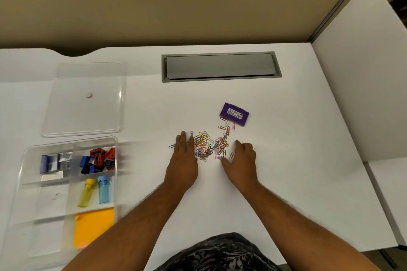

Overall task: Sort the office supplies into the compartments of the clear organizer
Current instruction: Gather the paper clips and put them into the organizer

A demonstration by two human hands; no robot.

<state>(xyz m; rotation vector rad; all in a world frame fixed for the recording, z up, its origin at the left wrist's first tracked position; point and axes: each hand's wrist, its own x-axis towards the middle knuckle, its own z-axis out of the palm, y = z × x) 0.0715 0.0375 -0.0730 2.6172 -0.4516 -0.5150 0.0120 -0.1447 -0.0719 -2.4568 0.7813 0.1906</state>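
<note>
Two hands, left (184, 156) flat, right (241, 158) loosely curled, holding nothing, corral the clips (210, 145) on the bench (286, 160); next, probably, scoop them into the organizer (26, 182).

Office: white desk (286, 160) with cable hatch (221, 67) (grey), beige partition (154, 2).

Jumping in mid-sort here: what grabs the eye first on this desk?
The scatter of coloured paper clips at the desk's centre, with the left hand and right hand flat on either side of it. Just beyond lies a purple box. At far left the clear organizer holds an orange sticky-note pad in its near compartment.
</note>
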